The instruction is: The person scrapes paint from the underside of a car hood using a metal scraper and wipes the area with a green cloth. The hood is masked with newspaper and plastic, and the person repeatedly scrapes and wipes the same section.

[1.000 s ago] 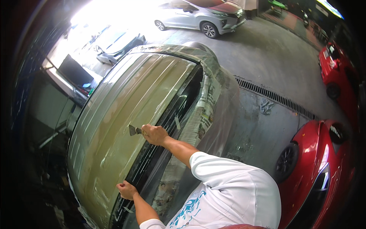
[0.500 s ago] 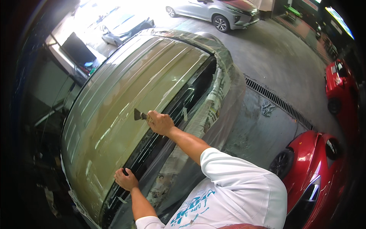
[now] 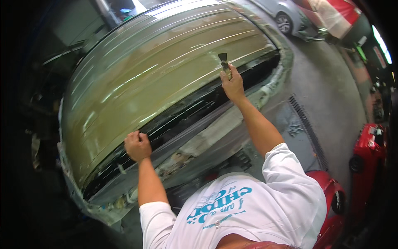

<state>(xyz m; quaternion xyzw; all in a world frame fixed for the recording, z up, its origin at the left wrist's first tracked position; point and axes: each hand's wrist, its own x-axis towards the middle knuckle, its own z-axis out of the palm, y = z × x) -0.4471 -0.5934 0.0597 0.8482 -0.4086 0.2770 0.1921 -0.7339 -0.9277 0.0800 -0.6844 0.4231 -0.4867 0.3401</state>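
A putty knife (image 3: 223, 57) with a dark flared blade is in my right hand (image 3: 234, 85), its handle wrapped by the fingers. The blade points away from me over the right part of a glossy olive-coloured car roof (image 3: 166, 79); whether it touches is hard to tell. My left hand (image 3: 138, 146) is closed at the black strip (image 3: 182, 114) along the roof's near edge, fingers curled. Something dark shows by its fingertips, too small to name.
Newspaper and clear plastic masking (image 3: 211, 135) drape the car's near side. A floor drain grate (image 3: 309, 133) runs at right, beside a crumpled cloth (image 3: 295, 129). Red car parts (image 3: 331, 199) stand at the lower right, a silver car (image 3: 286, 18) at the back.
My right hand with the putty knife has moved right and farther away along the roof, the blade now pointing away. My left hand stays by the black strip. The view has turned.
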